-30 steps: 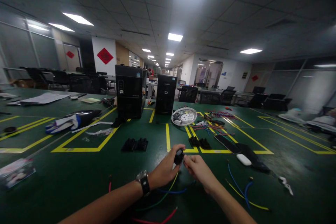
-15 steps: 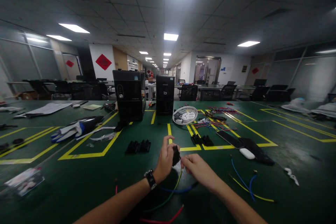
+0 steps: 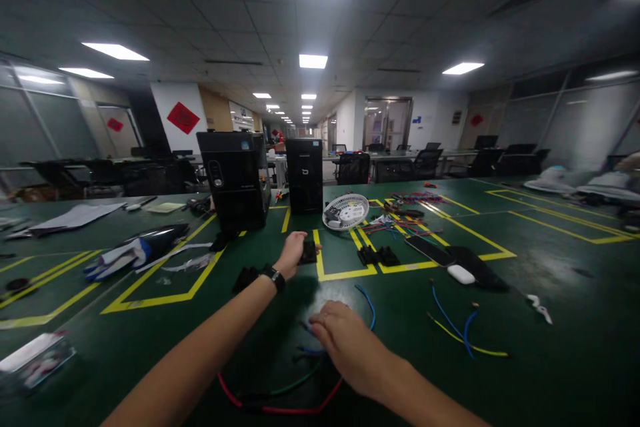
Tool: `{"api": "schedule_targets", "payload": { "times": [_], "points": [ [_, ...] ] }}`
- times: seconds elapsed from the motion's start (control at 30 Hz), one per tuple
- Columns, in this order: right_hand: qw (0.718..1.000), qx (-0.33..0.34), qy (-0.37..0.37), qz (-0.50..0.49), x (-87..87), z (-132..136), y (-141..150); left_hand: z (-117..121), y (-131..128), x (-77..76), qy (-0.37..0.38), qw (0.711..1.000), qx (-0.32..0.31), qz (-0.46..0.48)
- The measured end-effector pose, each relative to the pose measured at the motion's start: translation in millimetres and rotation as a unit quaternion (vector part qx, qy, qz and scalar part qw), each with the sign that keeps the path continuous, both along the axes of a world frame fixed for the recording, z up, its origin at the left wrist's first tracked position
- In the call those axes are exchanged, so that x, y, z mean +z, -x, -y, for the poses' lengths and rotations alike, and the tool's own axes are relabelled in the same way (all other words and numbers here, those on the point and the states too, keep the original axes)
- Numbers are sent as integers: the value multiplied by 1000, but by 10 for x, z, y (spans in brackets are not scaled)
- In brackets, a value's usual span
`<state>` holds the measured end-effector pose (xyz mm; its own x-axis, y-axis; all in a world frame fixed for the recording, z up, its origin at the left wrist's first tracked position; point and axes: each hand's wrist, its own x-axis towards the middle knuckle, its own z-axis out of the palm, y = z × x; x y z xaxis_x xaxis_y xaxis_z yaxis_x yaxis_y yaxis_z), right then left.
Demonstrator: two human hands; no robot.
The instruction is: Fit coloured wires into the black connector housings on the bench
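Note:
My left hand (image 3: 293,255) is stretched forward, its fingers closed around a black terminal block (image 3: 309,253) held near the tabletop. Just behind that wrist lies a pair of similar black blocks (image 3: 246,278), partly hidden by the arm. Nearer to me, my right hand (image 3: 343,340) is low over the table with its fingers bunched on a blue wire (image 3: 371,307); the fingertips are partly hidden. Close below it curve a red wire (image 3: 295,409) and a green wire (image 3: 295,384). More black blocks (image 3: 379,255) stand to the right of my left hand.
A white basket (image 3: 346,212) and two black computer cases (image 3: 234,180) stand at the back. Loose wires (image 3: 463,337), a phone (image 3: 429,250) and a white earbud case (image 3: 461,274) lie on the right. Gloves (image 3: 117,260) and a clear box (image 3: 35,363) are on the left.
My hands have moved apart. The left carried the black terminal block forward and left; the right came down toward the wires near me. The view has shifted slightly.

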<state>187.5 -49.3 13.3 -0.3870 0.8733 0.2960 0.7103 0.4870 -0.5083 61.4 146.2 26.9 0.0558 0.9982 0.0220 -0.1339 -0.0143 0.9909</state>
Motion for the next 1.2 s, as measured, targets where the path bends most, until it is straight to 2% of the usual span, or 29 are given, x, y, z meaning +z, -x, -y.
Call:
{"api": "schedule_targets", "payload": {
  "times": [0.07,0.13,0.2,0.3,0.43,0.53,0.67,0.77,0.9,1.07,1.2],
  "points": [
    [999,13,-34,26,64,42,-1,34,-98,-225,2,998,-36,-57],
    [998,-3,-61,33,151,53,-133,31,-164,-364,-4,992,-57,-115],
    [996,-32,-75,46,238,58,-403,-36,-168,-411,-15,983,-66,-172],
    [987,-103,-56,110,279,146,-980,-205,-91,-401,-43,962,-62,-261],
    [957,-227,-16,181,78,428,-1711,-355,12,-393,-84,923,-52,-373],
    [951,-243,-1,192,-121,605,-1989,-383,36,-370,-121,887,-66,-440],
    [951,-242,-3,191,-219,655,-2051,-416,64,-287,-166,833,-92,-519],
    [956,-235,0,175,-209,629,-2057,-442,75,-214,-195,795,-91,-568],
    [961,-220,19,166,-188,622,-2070,-366,-3,-169,-225,759,-89,-605],
    [958,-223,25,178,-149,677,-1991,-44,-39,-172,-266,710,-194,-622],
    [960,-220,16,174,-96,742,-1911,131,189,-53,-281,660,-279,-639]
  ]
}}
